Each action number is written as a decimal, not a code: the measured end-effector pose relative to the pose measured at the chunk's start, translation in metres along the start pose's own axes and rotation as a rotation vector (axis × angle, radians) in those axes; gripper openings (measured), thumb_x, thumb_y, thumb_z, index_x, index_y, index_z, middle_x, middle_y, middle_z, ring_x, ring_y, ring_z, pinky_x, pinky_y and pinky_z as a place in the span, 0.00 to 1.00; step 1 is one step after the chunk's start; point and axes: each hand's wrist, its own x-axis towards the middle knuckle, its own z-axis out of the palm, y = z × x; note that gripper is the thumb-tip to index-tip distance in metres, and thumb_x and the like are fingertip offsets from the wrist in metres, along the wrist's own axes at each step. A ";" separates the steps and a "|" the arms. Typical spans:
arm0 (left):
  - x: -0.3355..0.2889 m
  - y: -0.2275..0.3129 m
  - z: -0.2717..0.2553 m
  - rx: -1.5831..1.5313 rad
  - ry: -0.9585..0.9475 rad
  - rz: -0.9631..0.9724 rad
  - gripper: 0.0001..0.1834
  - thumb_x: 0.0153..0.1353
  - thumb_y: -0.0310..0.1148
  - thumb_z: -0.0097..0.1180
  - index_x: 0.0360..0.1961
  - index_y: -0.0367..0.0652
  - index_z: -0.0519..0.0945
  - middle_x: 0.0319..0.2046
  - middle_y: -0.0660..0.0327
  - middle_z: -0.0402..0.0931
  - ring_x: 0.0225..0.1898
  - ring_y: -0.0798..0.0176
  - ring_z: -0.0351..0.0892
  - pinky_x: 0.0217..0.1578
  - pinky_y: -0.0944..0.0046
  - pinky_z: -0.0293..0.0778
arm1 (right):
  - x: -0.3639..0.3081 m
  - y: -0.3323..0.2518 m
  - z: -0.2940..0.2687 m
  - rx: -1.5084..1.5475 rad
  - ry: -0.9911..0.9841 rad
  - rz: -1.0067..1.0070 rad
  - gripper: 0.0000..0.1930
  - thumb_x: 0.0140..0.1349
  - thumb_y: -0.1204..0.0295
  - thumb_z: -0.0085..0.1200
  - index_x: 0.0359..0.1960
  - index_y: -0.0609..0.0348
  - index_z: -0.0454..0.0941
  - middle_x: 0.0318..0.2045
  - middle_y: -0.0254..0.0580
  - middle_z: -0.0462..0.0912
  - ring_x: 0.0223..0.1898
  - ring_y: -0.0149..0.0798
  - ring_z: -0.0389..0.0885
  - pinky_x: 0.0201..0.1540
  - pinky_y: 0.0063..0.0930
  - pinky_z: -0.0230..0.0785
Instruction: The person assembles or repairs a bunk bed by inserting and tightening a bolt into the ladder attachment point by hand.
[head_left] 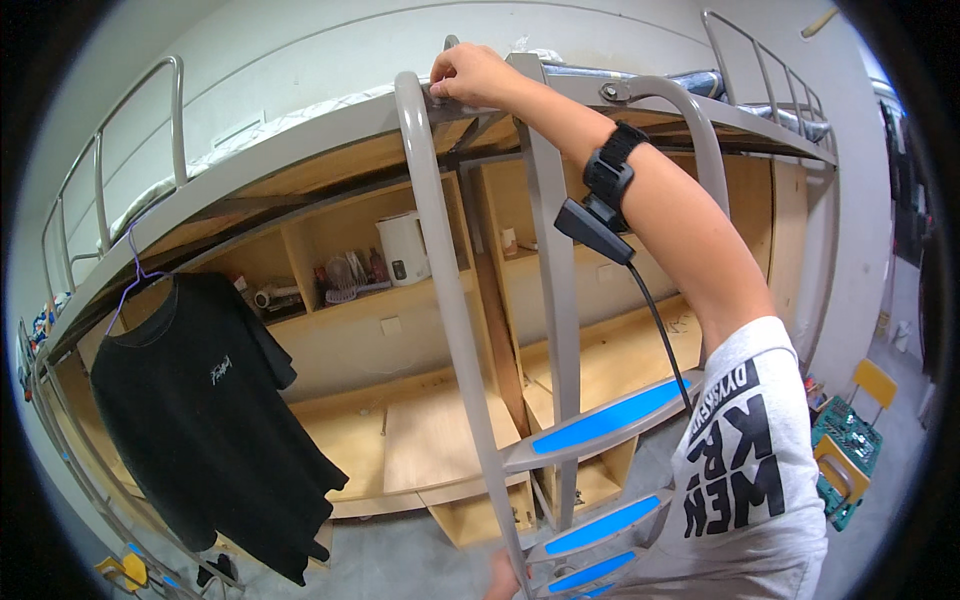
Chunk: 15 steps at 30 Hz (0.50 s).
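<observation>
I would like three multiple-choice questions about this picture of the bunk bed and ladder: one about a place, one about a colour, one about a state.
1. Where does the black T-shirt hang?
A. On a ladder step
B. On a hanger under the bed frame, at the left
C. On the yellow chair

2. What colour are the pads on the ladder steps?
A. Blue
B. Red
C. Green

3. What is the right hand doing?
A. Hanging free in the air
B. Holding the white kettle
C. Closed on the top of the ladder rail

Answers:
1 B, the black T-shirt hangs from a purple hanger hooked on the bed frame.
2 A, each step has a blue pad.
3 C, the right hand has its grip at the top of the ladder rail, at the bed's edge.
</observation>
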 end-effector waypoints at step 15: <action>0.014 0.007 0.006 -0.150 -0.020 0.047 0.11 0.52 0.37 0.57 0.26 0.40 0.73 0.18 0.57 0.71 0.16 0.55 0.72 0.17 0.56 0.70 | 0.016 0.021 -0.004 0.054 -0.258 -0.018 0.19 0.54 0.61 0.62 0.41 0.63 0.81 0.33 0.46 0.84 0.36 0.41 0.81 0.43 0.32 0.71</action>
